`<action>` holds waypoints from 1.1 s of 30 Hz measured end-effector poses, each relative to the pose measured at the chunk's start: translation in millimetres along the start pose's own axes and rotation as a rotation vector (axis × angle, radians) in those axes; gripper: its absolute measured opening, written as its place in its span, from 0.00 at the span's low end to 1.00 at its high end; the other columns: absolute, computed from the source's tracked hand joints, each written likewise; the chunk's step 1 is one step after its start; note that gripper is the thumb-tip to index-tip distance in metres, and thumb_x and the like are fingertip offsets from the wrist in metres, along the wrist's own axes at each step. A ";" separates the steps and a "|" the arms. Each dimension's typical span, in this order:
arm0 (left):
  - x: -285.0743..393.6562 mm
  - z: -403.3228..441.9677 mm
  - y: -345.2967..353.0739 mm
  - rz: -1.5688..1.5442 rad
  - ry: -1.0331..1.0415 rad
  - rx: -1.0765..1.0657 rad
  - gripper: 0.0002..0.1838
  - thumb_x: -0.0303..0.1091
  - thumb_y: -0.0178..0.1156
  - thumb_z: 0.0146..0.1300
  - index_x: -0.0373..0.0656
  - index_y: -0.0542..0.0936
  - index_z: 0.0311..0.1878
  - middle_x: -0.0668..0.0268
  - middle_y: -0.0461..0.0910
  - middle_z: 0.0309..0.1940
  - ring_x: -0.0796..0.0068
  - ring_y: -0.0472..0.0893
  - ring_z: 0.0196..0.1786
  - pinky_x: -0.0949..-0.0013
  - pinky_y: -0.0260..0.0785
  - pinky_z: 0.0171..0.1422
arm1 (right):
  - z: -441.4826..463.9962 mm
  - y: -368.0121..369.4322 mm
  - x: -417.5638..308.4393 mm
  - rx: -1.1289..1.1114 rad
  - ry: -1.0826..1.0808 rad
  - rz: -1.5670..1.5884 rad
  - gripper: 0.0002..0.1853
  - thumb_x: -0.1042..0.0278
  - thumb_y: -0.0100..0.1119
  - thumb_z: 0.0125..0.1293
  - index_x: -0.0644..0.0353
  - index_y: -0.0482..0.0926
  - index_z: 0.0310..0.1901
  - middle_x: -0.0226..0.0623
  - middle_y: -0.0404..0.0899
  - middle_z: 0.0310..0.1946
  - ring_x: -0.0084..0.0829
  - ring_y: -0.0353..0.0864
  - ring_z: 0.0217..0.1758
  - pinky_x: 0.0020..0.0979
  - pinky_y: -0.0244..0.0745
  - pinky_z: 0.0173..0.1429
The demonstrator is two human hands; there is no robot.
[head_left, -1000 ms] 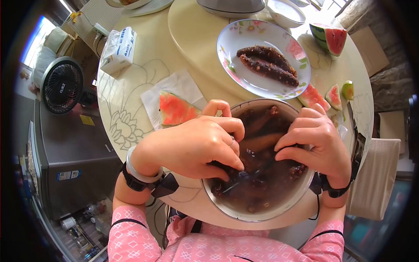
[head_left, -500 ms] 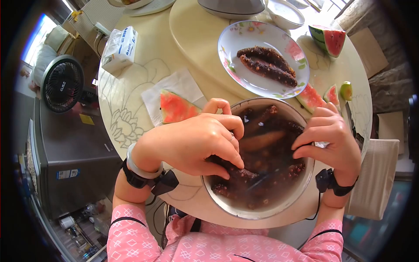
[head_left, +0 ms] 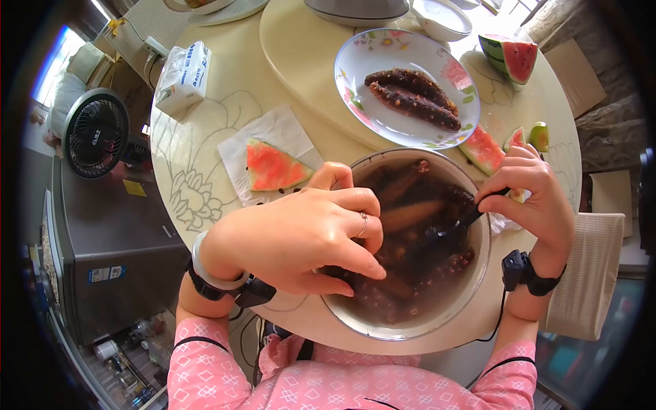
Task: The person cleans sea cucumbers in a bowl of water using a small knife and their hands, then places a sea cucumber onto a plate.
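Note:
A white bowl (head_left: 480, 273) with a dark rim holds murky brown water with several dark, bumpy sea cucumbers (head_left: 413, 213) in it. My left hand (head_left: 301, 229) reaches over the bowl's left side, fingers curled down on a sea cucumber at the water, mostly hidden beneath the hand. Closed around the handle of a black brush (head_left: 459, 225) is my right hand (head_left: 529, 195), at the bowl's right rim. The brush head hangs low over the middle of the bowl, at or just in the water. Behind the bowl, a flowered plate (head_left: 369, 113) carries two sea cucumbers (head_left: 417, 99).
Left of the bowl, a watermelon slice (head_left: 270, 167) lies on a tissue (head_left: 236, 154). A tissue pack (head_left: 183, 78) stands at the table's left edge. More watermelon pieces (head_left: 484, 152) lie to the right, with a larger wedge (head_left: 511, 58) farther back. A fan (head_left: 96, 133) is at left.
My right hand has drawn back from the water to the right rim, lifting the brush into clearer view. My left hand stays nearly in place. The whole view has shifted slightly.

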State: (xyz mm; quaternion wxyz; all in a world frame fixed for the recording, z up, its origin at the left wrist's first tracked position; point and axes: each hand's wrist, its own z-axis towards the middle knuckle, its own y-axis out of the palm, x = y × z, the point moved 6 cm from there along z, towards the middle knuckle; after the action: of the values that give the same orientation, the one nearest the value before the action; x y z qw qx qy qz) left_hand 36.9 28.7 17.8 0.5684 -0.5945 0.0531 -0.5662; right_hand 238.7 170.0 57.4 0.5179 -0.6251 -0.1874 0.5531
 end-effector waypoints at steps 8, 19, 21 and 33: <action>-3.7 1.1 1.2 0.023 0.037 0.084 0.15 0.42 0.78 0.56 0.58 0.89 0.47 0.80 0.81 0.43 0.69 0.75 0.52 0.52 0.54 0.58 | -0.1 4.0 -0.4 -0.055 -0.021 -0.024 0.07 0.65 0.80 0.52 0.53 0.89 0.30 0.25 0.81 0.23 0.30 0.75 0.33 0.34 0.63 0.50; -9.7 0.7 3.5 0.081 0.023 0.084 0.13 0.42 0.75 0.61 0.56 0.89 0.49 0.80 0.83 0.43 0.69 0.76 0.50 0.54 0.55 0.58 | 6.1 29.5 -36.5 -0.136 -0.125 0.042 0.09 0.60 0.82 0.50 0.50 0.89 0.29 0.22 0.77 0.22 0.30 0.71 0.30 0.33 0.64 0.41; -11.1 -0.7 3.5 0.070 0.021 0.088 0.13 0.42 0.75 0.61 0.56 0.89 0.49 0.81 0.82 0.43 0.69 0.76 0.50 0.54 0.55 0.58 | 0.5 17.5 -31.1 -0.171 -0.133 0.017 0.09 0.60 0.81 0.50 0.50 0.89 0.28 0.22 0.77 0.21 0.30 0.71 0.30 0.34 0.64 0.41; -11.1 -0.1 3.7 0.118 0.001 0.094 0.14 0.43 0.74 0.61 0.56 0.89 0.50 0.81 0.82 0.44 0.67 0.75 0.51 0.52 0.56 0.59 | -2.5 8.4 -21.7 -0.144 -0.078 -0.041 0.09 0.60 0.82 0.47 0.49 0.89 0.28 0.22 0.76 0.20 0.31 0.73 0.31 0.36 0.66 0.47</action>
State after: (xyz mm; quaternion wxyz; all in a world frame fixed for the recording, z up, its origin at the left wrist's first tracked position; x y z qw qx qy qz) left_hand 35.1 35.2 8.2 0.6281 -0.5625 0.0616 -0.5341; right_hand 231.2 148.1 60.6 0.4752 -0.6349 -0.2594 0.5512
